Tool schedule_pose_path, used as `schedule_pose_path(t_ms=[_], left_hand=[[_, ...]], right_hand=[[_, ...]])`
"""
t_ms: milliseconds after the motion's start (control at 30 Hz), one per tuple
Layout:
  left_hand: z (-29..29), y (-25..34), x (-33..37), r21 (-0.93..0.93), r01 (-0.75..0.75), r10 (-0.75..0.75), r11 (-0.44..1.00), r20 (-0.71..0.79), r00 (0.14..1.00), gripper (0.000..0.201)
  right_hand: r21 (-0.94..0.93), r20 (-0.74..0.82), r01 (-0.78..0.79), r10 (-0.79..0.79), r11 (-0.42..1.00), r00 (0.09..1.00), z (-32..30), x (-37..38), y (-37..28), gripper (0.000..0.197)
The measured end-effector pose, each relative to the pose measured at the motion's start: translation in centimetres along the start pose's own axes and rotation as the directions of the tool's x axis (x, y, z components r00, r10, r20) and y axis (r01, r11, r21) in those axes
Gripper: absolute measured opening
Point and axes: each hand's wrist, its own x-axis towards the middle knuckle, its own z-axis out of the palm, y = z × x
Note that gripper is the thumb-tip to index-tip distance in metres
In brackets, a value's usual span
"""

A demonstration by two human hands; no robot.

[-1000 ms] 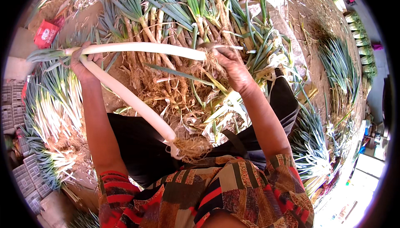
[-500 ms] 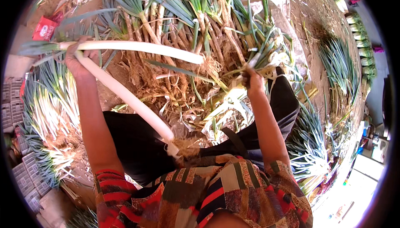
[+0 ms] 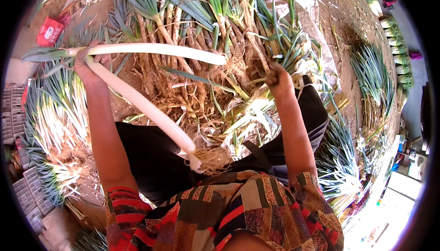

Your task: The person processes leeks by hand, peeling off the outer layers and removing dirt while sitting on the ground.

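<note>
1. Along the near side of the heap of brown-stemmed, green-leaved leeks (image 3: 197,35), I see two long, smooth white leeks (image 3: 151,49) spread apart: one crossing in front, the lower one (image 3: 142,104) slanting toward the black trousers (image 3: 151,145).
2. Left of the heap, the left hand (image 3: 87,69) is wrapped closed around both near their green leaves.
3. Toward the heap's right, the right hand (image 3: 280,80) has curled fingers; how tightly, or around what, I cannot tell.
4. Being gripped at one end, the white stems could sag and snap, I judge.
5. Should that grip loosen, one could drop among the heap's pale peelings (image 3: 247,120).
</note>
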Motion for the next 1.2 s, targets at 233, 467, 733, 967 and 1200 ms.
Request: schedule_pose_path(t_ms=[233, 467, 733, 967, 1200], left_hand=[[0.4, 0.5, -0.3, 0.036, 0.004, -0.006, 0.999, 0.060, 0.998, 0.020], [1.1, -0.2, -0.7, 0.018, 0.098, -0.100, 0.995, 0.205, 0.974, 0.020], [0.7, 0.6, -0.3, 0.144, -0.041, 0.043, 0.989, -0.013, 0.999, 0.019], [0.3, -0.6, -0.1, 0.166, -0.001, 0.015, 0.986, -0.082, 0.997, 0.017], [1.1, -3.0, 0.7, 0.394, 0.076, 0.145, 0.916, -0.503, 0.852, 0.023]], right_hand=[[-0.614, 0.215, 0.161, -0.033, 0.773, 0.976, 9.9, -6.8, 0.8, 0.048], [-0.798, 0.447, 0.327, 0.134, 0.506, 0.884, 12.6, -6.8, 5.0, 0.008], [-0.909, 0.103, 0.175, -0.202, 0.379, 0.974, -0.2, -3.2, 6.3, 0.019], [-0.667, 0.577, 0.408, 0.086, 0.623, 0.812, 11.3, -6.9, 4.0, 0.022], [-0.872, 0.426, 0.423, -0.045, 0.248, 0.904, 4.5, -3.3, 7.5, 0.010]])
